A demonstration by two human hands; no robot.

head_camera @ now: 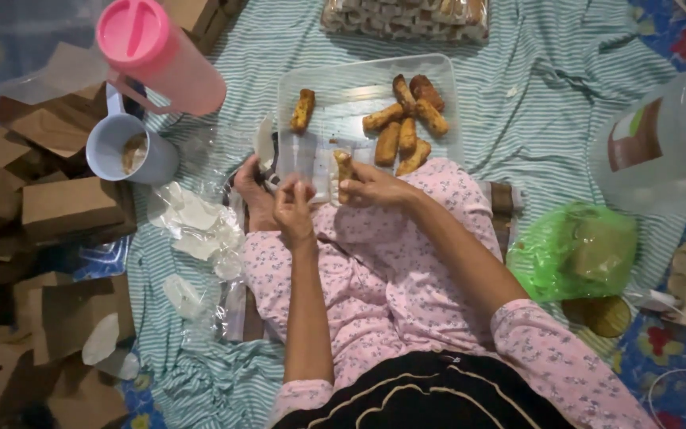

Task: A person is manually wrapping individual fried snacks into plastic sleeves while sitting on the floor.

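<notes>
My right hand (376,187) grips a golden fried roll (344,169) and holds it upright at the near edge of a clear plastic tray (446,75). My left hand (294,208) pinches a clear plastic wrapper (310,161) right beside the roll. In the tray lie several more fried rolls (406,127) on the right side, and a single roll (303,110) lies apart on the left. Both hands hover over my knees, which are in pink flowered cloth. My bare foot (252,191) shows just left of my left hand.
A pink-lidded jug (156,52) and a pale blue mug (125,151) stand at the upper left, beside several brown cardboard boxes (65,208). Crumpled clear wrappers (196,226) lie on the striped cloth (533,103). A green plastic bag (573,250) and a clear jar (668,143) sit at the right. Packed goods (406,17) lie at the top.
</notes>
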